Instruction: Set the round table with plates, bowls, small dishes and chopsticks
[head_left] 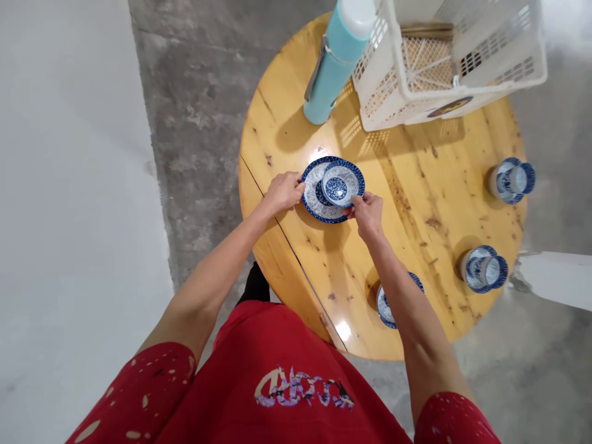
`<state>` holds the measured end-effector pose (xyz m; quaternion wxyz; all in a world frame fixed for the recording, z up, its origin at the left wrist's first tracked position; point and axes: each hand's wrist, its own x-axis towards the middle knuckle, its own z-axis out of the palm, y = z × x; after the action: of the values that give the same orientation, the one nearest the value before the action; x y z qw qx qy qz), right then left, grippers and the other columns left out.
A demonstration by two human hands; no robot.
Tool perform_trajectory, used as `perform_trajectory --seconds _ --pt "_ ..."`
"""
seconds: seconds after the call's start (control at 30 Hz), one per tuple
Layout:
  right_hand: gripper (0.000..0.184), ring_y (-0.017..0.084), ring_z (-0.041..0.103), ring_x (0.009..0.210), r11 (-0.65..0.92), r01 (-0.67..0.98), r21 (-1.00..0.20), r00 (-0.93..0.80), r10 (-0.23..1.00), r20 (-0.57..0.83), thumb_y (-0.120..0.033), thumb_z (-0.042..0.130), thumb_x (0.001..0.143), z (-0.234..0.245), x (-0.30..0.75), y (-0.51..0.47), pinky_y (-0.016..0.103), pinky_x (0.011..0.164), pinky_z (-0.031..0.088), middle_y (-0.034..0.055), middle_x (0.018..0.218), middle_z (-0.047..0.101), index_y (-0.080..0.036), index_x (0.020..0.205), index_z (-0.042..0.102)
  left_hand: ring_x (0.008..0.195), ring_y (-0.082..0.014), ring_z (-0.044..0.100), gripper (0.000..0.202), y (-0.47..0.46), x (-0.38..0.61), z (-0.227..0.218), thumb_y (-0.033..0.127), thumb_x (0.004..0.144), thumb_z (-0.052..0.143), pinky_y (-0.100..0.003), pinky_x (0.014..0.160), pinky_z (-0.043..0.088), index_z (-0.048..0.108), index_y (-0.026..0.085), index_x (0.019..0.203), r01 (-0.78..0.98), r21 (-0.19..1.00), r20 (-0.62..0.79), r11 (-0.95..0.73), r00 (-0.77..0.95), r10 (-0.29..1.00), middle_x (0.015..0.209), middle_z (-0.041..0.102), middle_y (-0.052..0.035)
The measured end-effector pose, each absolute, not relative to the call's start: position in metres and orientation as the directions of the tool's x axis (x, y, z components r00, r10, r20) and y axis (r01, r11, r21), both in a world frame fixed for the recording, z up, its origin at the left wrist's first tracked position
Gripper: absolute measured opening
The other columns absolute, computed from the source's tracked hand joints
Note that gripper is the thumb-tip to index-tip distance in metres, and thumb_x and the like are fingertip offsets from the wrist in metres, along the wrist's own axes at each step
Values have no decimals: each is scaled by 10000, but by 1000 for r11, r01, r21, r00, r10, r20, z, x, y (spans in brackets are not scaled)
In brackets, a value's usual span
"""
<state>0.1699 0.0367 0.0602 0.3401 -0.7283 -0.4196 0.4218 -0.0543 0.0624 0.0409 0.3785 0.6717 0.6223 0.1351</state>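
A large blue-and-white plate (314, 198) lies near the left side of the round wooden table (277, 148). My left hand (283, 191) is closed at its left rim, fingers pressed to the edge. Over the plate's right part is a smaller dish (343, 184) with a matching pattern. My right hand (368, 213) pinches the dish's lower right rim between thumb and fingers. Whether the dish rests on the plate or is held just above it, I cannot tell.
A light-blue flask (335, 65) stands behind the plate, beside a white plastic basket (407, 102). Patterned tableware stands at the right: one group (509, 180) farther back, another (481, 269) nearer. More tableware (385, 308) is partly hidden by my right forearm.
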Motion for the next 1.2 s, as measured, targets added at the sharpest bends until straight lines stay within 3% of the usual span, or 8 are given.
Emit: perform_trajectory --seconds 0.3,0.5,0.83,1.0,1.2 --pt "106 181 602 446 -412 342 -844 277 903 -329 -216 541 730 51 165 32 237 385 428 -50 458 519 -245 681 452 1033 -244 647 404 64 -51 51 324 1009 361 -359 924 445 678 168 1204 756 653 -121 34 60 991 1069 740 -124" --pt "47 187 620 474 -409 353 -842 268 906 -327 -231 542 732 47 166 30 240 392 440 -46 500 554 -229 725 496 963 -243 654 409 75 -36 56 333 987 396 -347 863 440 706 210 1225 730 681 -122 -64 198 972 1039 753 -101" --pt "124 191 617 466 -405 513 -757 234 914 -330 -315 566 808 49 172 30 253 451 467 -34 527 594 -208 870 565 978 -264 642 350 77 -33 63 338 951 453 -350 879 430 727 182 1102 706 707 -160 -25 194 968 1013 745 -112" --pt "378 182 645 530 -298 646 -703 282 949 -143 -422 560 871 86 190 13 265 548 505 -36 585 619 -154 1131 620 909 -227 650 339 59 -63 73 377 961 451 -316 841 439 723 196 1052 720 694 -148 -7 152 977 947 751 -84" --pt "345 148 615 510 -134 472 -872 358 932 51 -467 576 892 190 196 -50 288 512 519 5 690 663 -218 1104 684 777 -178 669 324 -12 -121 71 357 952 430 -254 721 436 712 202 990 760 643 -183 95 32 983 852 744 -45"
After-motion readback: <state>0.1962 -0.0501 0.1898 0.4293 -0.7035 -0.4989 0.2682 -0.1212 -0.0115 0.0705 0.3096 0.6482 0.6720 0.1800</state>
